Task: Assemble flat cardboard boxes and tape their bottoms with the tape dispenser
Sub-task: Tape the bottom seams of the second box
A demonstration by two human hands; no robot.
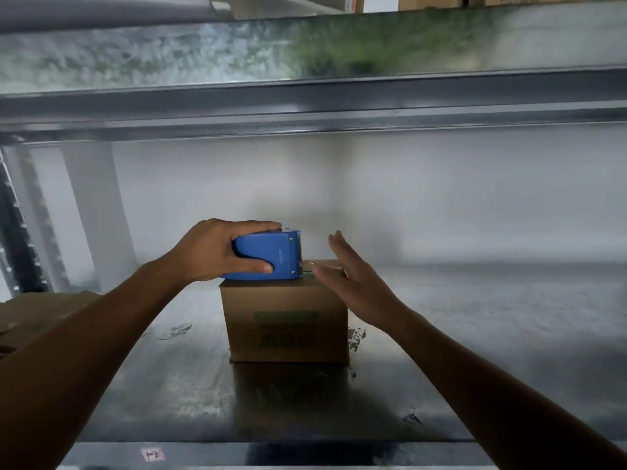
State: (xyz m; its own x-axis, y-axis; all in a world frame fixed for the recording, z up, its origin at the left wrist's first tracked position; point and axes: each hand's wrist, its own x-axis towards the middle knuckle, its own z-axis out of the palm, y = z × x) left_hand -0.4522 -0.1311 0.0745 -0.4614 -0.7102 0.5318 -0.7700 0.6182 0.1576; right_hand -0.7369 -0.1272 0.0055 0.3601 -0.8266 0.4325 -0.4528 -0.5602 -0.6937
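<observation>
The box (285,320) stands in the middle of the shelf (475,351). The tape dispenser (271,254) sits on top of the box, at its left side. The left hand (217,249) is wrapped around the tape dispenser from the left. The right hand (349,276) is at the right top corner of the box, just right of the tape dispenser. A pile of flat cardboard (40,313) lies far left on the shelf. Another shelf (305,96) runs above. A small label (152,455) sits on the front edge, below and left of the box.
</observation>
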